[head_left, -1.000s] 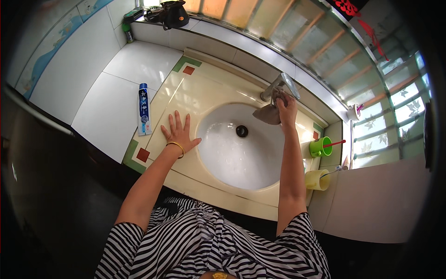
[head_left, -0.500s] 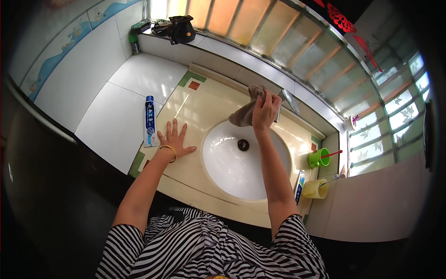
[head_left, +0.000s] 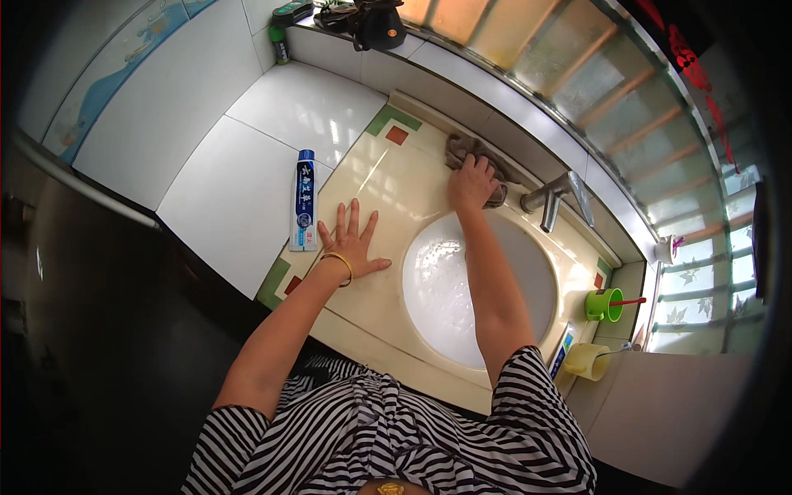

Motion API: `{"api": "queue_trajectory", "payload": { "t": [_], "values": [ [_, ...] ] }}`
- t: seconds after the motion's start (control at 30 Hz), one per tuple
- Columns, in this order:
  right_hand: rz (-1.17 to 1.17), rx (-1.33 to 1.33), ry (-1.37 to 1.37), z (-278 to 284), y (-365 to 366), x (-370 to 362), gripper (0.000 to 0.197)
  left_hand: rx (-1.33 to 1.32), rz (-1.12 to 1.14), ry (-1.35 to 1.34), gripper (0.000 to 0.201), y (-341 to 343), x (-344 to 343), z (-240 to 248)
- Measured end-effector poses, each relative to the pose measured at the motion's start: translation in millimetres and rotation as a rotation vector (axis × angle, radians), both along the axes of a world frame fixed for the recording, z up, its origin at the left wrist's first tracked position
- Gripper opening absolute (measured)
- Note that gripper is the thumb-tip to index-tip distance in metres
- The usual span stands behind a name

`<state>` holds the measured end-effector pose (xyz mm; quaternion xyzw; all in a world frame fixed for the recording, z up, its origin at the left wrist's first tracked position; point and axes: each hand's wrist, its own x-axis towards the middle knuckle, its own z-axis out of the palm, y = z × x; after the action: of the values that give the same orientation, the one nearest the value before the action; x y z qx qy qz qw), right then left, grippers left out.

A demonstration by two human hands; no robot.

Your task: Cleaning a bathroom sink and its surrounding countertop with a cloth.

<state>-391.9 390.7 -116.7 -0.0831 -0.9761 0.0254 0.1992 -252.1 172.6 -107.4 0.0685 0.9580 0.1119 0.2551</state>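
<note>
My right hand (head_left: pixel 473 183) presses a crumpled grey-brown cloth (head_left: pixel 496 195) onto the back of the cream counter, its fingers curled over it. Just right of the cloth stands the silver faucet (head_left: pixel 551 198). Below that arm lies the white oval sink basin (head_left: pixel 437 289); my forearm crosses it and hides the drain. On the left part of the cream countertop (head_left: pixel 363 318), my left hand (head_left: pixel 350 247) lies flat with its fingers spread, a yellow bangle on the wrist. A blue-and-white toothpaste tube (head_left: pixel 304 202) rests close to its fingertips, on the white tiles.
Right of the basin are a green cup (head_left: pixel 604 305) with a red-handled brush, a yellow cup (head_left: pixel 587 361) with a toothbrush, and another toothpaste tube (head_left: pixel 563 351). A black bag (head_left: pixel 379 29) and a green bottle (head_left: pixel 279 45) stand at the back left, below the window.
My right hand has brought the cloth down from near the faucet onto the counter's back edge, left of the faucet. The view has shifted; my left hand stays flat on the counter.
</note>
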Motion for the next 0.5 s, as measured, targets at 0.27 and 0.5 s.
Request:
{"api": "queue_trajectory", "payload": {
  "t": [0.27,0.5],
  "values": [
    [0.620,-0.155,0.035,-13.5,-105.5,54.0,0.028,-0.066,0.003,-0.020,0.105,8.9,-4.7,0.1],
    [0.441,-0.120,-0.041,-2.1,-30.1,63.3,0.039,-0.041,0.005,0.050,0.103,8.4,-2.0,-4.8]
  ]
}}
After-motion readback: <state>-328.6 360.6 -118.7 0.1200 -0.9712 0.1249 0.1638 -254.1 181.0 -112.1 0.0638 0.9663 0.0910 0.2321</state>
